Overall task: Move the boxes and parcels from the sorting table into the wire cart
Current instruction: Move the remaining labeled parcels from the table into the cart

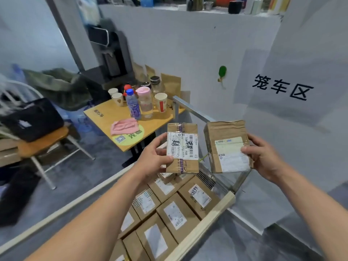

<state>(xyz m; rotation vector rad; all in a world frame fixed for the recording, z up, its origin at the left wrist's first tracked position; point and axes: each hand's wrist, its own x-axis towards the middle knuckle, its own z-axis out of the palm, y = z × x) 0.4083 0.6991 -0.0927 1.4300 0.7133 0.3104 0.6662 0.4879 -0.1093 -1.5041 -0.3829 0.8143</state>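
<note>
My left hand (154,157) grips a small brown cardboard box (185,129) with a white shipping label and purple tape. In my right hand (261,157) is a second brown box (222,130), slightly crumpled on top, with a white label facing me. Both boxes hang in the air above the wire cart (211,226), which has a wooden top rail and wire mesh walls. Inside the cart lie several labelled brown boxes (177,215), packed side by side in rows.
To the left stands a small orange table (105,113) with bottles, paper cups and a pink cloth. Further left a chair (43,142) carries a black bag. A white wall with black characters rises on the right.
</note>
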